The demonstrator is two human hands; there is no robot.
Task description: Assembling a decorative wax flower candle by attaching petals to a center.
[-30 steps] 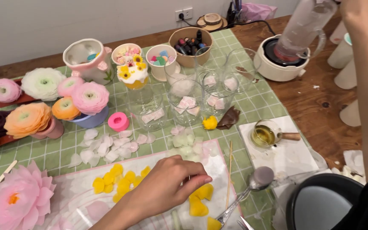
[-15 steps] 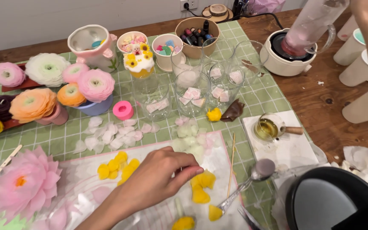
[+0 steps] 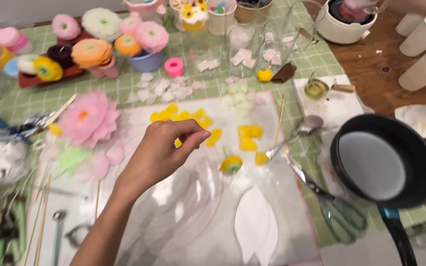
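Hovering over scattered yellow petals (image 3: 200, 120), the left hand (image 3: 161, 152) has its grip pinched narrow, fingertips pointing right.

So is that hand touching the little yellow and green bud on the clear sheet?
Apart. The head view shows bare clear sheet between the left hand, its fingers pinched together, and the yellow-green bud lying to its right.

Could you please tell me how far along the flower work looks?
Done: coloured flowers stand at the back, and a big pink flower lies finished. In hand: the left hand pinches above the yellow petals. Left: those and the white petals lie loose, unassembled.
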